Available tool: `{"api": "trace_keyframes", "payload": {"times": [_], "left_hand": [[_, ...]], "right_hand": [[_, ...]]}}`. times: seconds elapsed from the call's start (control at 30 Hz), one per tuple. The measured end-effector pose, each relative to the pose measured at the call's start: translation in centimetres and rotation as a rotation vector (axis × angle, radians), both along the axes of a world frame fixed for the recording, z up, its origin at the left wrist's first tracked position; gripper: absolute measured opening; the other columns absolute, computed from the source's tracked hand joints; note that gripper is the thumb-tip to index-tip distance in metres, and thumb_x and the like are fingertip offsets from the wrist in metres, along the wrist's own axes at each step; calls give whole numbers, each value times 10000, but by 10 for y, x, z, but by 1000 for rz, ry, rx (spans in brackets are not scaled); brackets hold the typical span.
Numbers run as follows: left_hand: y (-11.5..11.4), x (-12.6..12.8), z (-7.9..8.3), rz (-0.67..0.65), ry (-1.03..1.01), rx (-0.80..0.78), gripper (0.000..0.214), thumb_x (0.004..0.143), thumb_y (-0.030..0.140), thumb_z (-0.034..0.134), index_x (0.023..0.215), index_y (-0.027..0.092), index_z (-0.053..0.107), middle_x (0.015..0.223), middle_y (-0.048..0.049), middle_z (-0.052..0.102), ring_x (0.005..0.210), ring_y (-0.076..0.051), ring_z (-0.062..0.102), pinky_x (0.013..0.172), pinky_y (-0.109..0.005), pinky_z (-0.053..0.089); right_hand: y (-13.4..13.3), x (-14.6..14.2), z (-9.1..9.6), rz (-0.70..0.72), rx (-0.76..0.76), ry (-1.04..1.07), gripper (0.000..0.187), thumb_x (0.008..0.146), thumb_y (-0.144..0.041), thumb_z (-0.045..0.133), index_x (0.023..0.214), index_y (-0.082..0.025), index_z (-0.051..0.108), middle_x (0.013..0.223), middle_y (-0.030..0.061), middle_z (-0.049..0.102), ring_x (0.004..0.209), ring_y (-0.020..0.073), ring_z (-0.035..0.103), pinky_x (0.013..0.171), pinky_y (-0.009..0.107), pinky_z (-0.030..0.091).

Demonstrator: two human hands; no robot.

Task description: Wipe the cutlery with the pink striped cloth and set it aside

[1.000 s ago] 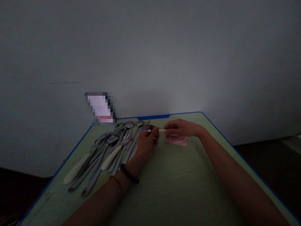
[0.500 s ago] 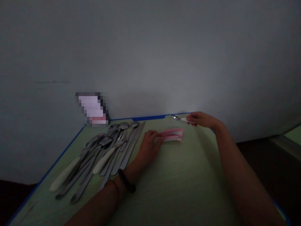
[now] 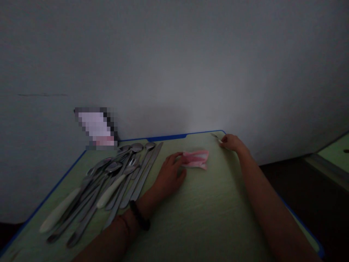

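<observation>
My right hand (image 3: pixel 231 142) pinches the pale handle of a small fork (image 3: pixel 215 135) at the far right corner of the table, its metal end pointing left. A folded pink-and-white cloth (image 3: pixel 195 159) lies flat near the middle. My left hand (image 3: pixel 170 173) rests at the cloth's left edge, fingertips on or right beside it, thumb apart from the fingers. Left of that hand lies a spread of metal cutlery: a spoon (image 3: pixel 149 146), a knife (image 3: pixel 148 171), a white-handled fork (image 3: pixel 114 187) and several more pieces, partly overlapping.
A blurred-out upright device (image 3: pixel 96 125) leans on the wall (image 3: pixel 174 65) at the back left. The pale green table (image 3: pixel 185 225) has a blue rim and meets the wall at its far edge. Dark floor shows at the right.
My right hand has turned the fork and set it lower at the far corner. My left fingers have loosened from the cloth, which now lies flatter. The view has shifted slightly right.
</observation>
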State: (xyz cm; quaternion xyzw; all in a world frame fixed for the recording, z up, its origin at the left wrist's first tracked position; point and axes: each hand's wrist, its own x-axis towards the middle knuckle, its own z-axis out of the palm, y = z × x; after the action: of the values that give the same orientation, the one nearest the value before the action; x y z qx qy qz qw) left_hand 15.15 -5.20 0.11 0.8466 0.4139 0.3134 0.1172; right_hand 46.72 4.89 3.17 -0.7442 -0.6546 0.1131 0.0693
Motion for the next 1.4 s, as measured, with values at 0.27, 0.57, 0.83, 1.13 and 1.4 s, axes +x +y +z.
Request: {"api": "trace_keyframes", "payload": {"times": [0.27,0.57,0.83,1.13,1.4], "left_hand": [[-1,0,0,10,28,-10,342,786,153,527,1119,218,573,1325,-101,451,1210,-272,426,1027,-468,360],[-1,1,0,16,65,-25,346,800,161,510,1139,215,554,1316,-99,437,1207,-262,422,1032,-452,356],[-1,1,2,15,73,-41,346,802,165,508,1141,217,553,1312,-95,434,1204,-257,424,1030,-449,356],[-1,1,0,3,63,-39,349,806,166,503,1149,218,548,1308,-92,438,1197,-248,433,1023,-443,358],[-1,1,0,0,57,-42,355,803,165,506,1151,219,549,1305,-91,445,1171,-243,452,1009,-432,373]], "right_hand": [[0,10,-12,-94,52,-1,465,790,-547,478,887,-140,680,932,161,684,850,253,635,670,303,434],[2,13,-26,-237,224,19,378,821,-451,489,918,-134,671,923,161,686,869,241,628,699,297,424],[4,14,-33,-290,301,-25,368,834,-414,488,930,-102,658,929,173,680,868,257,623,716,316,420],[8,19,-38,-253,346,-4,340,831,-406,488,946,-125,640,937,154,640,866,223,588,752,312,417],[2,10,-36,-285,496,-25,330,861,-314,396,980,-97,614,956,186,589,922,250,528,802,363,397]]}}
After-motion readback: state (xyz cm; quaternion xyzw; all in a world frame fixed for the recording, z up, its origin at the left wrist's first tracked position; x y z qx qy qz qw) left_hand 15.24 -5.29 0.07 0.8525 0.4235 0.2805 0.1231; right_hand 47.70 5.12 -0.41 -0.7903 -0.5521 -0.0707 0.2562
